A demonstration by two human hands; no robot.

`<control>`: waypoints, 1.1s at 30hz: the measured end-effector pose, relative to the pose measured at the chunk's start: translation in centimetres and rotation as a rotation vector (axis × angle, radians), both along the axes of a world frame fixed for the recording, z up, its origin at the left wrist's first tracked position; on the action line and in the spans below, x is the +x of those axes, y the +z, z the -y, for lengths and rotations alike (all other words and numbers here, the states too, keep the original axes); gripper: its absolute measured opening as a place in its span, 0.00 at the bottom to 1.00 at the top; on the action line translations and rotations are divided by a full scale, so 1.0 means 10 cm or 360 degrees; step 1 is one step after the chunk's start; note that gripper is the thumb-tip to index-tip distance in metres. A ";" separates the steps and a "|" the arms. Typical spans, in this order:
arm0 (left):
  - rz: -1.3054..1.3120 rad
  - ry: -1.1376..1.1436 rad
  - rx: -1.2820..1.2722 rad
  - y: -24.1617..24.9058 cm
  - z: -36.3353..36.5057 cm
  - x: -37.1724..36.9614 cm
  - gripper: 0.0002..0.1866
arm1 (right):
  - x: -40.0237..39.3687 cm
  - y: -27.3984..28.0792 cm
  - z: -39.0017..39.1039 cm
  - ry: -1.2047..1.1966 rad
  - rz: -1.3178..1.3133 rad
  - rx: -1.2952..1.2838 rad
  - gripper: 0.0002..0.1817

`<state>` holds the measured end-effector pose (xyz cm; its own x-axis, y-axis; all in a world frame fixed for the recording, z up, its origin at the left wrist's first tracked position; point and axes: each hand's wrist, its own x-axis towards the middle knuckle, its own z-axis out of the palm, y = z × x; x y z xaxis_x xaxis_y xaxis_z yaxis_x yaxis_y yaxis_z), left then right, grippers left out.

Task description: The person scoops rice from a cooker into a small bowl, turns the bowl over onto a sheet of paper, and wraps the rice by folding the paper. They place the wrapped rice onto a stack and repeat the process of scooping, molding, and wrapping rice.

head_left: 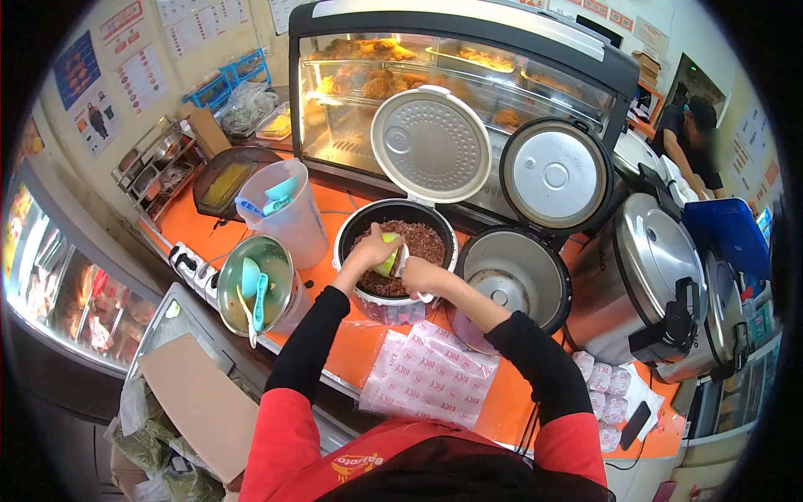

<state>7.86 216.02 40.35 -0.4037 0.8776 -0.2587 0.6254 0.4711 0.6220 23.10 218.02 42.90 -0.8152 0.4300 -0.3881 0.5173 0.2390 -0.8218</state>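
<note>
In the head view, both of my hands are over an open rice cooker (338,243) filled with reddish-brown rice (422,238). My left hand (375,248) is wrapped around a small green cup (388,258), tilted just above the rice. Close beside it, my right hand (422,277) grips a white utensil (402,258) that looks like a rice paddle; most of it is hidden by the fingers. The cooker's white lid (431,144) stands raised behind. Printed plastic rice wrappers (431,372) lie on the orange counter in front of me.
An open empty cooker pot (535,259) stands right of the rice, with large steel cookers (644,276) beyond. At left are a tub with ladles (293,222) and a water container (230,293). Wrapped portions (606,381) sit at right. A co-worker (698,138) is at far right.
</note>
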 end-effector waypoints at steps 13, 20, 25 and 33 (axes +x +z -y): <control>0.2105 0.0456 0.1049 0.08 0.55 -0.19 0.30 | 0.19 0.57 -0.02 -0.0190 -0.0170 0.1836 0.15; 0.2143 0.0691 0.1309 0.25 0.69 -0.05 0.31 | -0.04 0.27 -0.31 -0.0487 -0.0347 0.0865 0.20; 0.2200 0.0786 0.1595 0.33 1.02 -0.14 0.30 | 0.09 0.28 -0.30 -0.0083 0.0255 0.1209 0.21; 0.2208 0.0793 0.1688 0.41 1.32 -0.08 0.29 | -0.35 -0.10 -0.24 -0.0029 0.0275 0.1184 0.20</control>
